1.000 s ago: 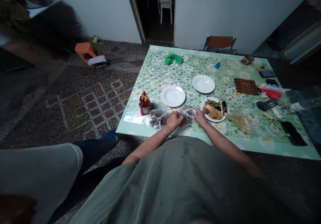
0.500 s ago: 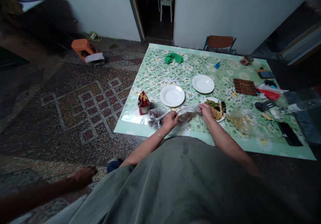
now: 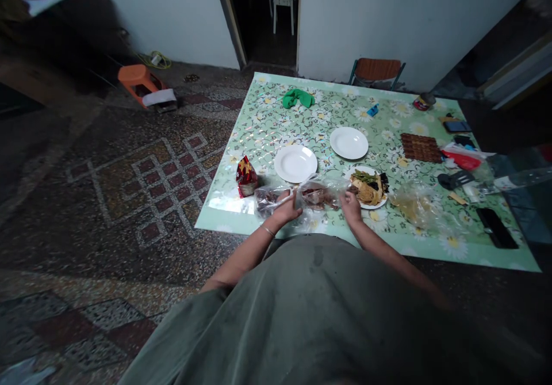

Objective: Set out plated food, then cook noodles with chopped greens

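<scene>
Bag (image 3: 333, 186) between the hands (image 3: 284, 209) (image 3: 351, 205) now spreads wider, brown contents (image 3: 318, 197) plainer.

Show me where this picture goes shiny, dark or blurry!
Head view: white glare on the table near the red packet, small shines on the clear bag between the left hand and right hand; head view: deep dark inside the doorway; head view: top-left corner too blurry to make out.
</scene>
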A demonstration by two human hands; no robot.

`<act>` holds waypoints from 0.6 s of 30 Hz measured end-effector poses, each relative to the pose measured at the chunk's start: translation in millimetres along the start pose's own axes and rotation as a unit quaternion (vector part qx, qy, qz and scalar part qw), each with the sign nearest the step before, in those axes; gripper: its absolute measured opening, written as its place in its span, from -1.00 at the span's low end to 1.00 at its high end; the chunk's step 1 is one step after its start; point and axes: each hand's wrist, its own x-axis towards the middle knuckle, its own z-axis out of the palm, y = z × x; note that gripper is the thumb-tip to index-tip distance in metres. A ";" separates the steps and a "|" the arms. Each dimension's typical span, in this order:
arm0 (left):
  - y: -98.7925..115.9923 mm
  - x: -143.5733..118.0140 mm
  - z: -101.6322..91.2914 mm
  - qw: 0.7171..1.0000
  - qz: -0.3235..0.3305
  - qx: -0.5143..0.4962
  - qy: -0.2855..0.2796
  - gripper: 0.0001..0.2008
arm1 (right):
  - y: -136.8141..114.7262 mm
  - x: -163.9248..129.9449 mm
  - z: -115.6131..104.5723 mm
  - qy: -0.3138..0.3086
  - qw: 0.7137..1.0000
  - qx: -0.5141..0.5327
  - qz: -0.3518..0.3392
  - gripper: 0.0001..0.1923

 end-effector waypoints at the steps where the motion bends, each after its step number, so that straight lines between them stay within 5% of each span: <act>1: -2.1 5.3 -1.4 0.999 0.018 0.026 -0.022 -0.38 | 7.9 -2.8 -0.7 0.002 0.999 -0.039 -0.022 -0.61; 6: 2.2 30.4 4.4 0.996 -0.029 0.046 -0.067 -0.77 | 25.4 -1.1 6.7 -0.049 0.993 -0.108 0.013 -0.71; 10: 21.8 28.0 3.8 0.997 0.002 0.055 -0.052 -0.79 | 18.0 1.4 8.3 -0.072 0.994 -0.087 -0.003 -0.72; 14: 34.7 24.9 -12.5 0.998 0.051 0.035 -0.013 -0.72 | -6.0 2.5 3.8 -0.088 0.995 -0.019 -0.039 -0.72; 18: 28.7 39.6 -37.0 0.997 -0.024 -0.027 0.065 -0.81 | -50.2 14.1 12.0 -0.132 0.988 0.028 -0.078 -0.74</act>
